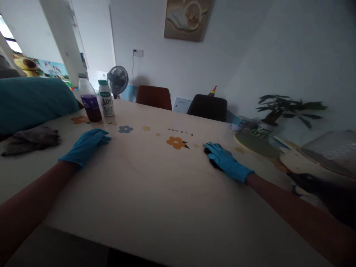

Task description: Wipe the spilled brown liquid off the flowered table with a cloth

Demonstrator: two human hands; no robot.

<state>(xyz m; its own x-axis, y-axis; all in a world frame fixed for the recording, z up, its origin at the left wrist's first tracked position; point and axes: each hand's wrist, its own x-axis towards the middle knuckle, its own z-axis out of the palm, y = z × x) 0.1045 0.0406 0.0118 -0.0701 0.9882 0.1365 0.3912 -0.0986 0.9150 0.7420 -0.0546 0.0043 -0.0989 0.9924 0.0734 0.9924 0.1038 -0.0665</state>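
Note:
Both my hands wear blue gloves and rest on a cream tablecloth (155,178) printed with flowers. My left hand (85,146) lies flat with its fingers stretched out, holding nothing, a short way in front of two bottles. My right hand (226,162) lies palm down with fingers extended, pressing on a small dark object (209,152) that shows only at its edges. I cannot make out what that dark thing is.
A bottle of purple drink (90,98) and a white green-capped bottle (106,98) stand at the far left. A grey rag (30,140) lies left. Round mats (257,144), a potted plant (278,109), a dark object (319,189) crowd the right. Two chairs (153,97) and a fan (117,79) stand beyond.

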